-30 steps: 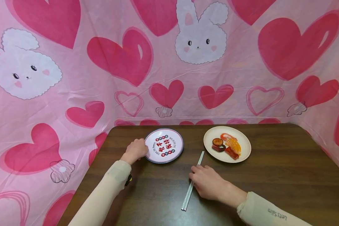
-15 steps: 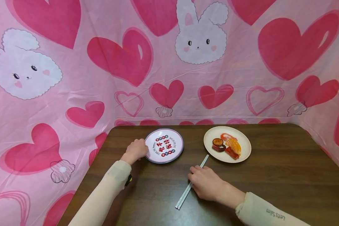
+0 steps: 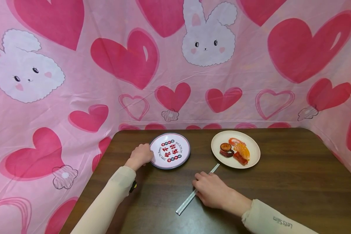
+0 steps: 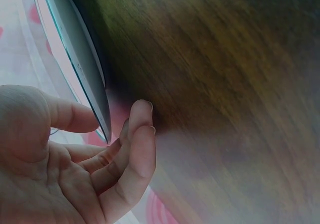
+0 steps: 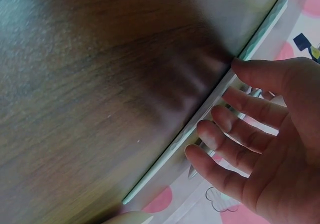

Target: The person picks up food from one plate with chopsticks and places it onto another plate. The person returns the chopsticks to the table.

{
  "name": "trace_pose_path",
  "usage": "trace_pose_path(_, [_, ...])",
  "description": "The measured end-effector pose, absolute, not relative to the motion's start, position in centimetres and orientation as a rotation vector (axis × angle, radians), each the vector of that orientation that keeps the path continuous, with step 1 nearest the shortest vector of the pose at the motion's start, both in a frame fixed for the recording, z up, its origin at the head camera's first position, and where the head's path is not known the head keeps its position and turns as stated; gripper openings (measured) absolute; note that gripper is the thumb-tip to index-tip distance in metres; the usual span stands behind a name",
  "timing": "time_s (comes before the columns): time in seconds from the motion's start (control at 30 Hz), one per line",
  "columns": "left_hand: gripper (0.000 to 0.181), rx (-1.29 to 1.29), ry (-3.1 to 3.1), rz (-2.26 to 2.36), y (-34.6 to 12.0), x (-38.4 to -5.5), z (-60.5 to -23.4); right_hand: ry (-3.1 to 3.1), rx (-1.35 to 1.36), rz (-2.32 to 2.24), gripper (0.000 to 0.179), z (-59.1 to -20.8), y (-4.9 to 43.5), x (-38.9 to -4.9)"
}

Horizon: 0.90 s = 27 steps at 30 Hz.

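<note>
In the head view my left hand (image 3: 140, 155) is at the left rim of a white plate (image 3: 170, 151) with a blue edge and red printed characters. The left wrist view shows the thumb on that plate's rim (image 4: 85, 78), with the fingers curled just below it. My right hand (image 3: 211, 190) pinches a pair of pale metal chopsticks (image 3: 187, 202) near their middle, low over the table. They slant from lower left to upper right. In the right wrist view, thumb and fingers lie on opposite sides of one chopstick (image 5: 167, 154); the other is partly hidden behind the fingers.
A cream plate (image 3: 253, 147) stands at the back right with food pieces: an orange-striped slice (image 3: 242, 151), a dark curled piece (image 3: 226, 153), a reddish strip (image 3: 240, 159) and others. Behind the brown table (image 3: 292, 182) hangs a pink heart-patterned cloth (image 3: 251, 61).
The chopsticks have turned clockwise in my right hand, their upper ends swinging right and their lower ends left. That hand has shifted slightly left. My left hand and both plates hold still.
</note>
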<state>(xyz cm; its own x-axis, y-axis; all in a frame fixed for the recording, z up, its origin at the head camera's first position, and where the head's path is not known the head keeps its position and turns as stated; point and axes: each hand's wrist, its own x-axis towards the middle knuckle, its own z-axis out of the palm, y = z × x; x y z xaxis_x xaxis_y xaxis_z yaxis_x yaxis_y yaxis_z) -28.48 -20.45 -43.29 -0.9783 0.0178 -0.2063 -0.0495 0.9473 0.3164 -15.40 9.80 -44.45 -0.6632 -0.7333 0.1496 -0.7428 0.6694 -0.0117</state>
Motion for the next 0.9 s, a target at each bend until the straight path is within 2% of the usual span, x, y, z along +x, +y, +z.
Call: trace_pose_path(0.9, [0.028, -0.022, 2.897, 0.494, -20.44, -28.57, -43.42, -2.737, 1.31, 0.119, 0.015, -44.36, 9.3, -15.02])
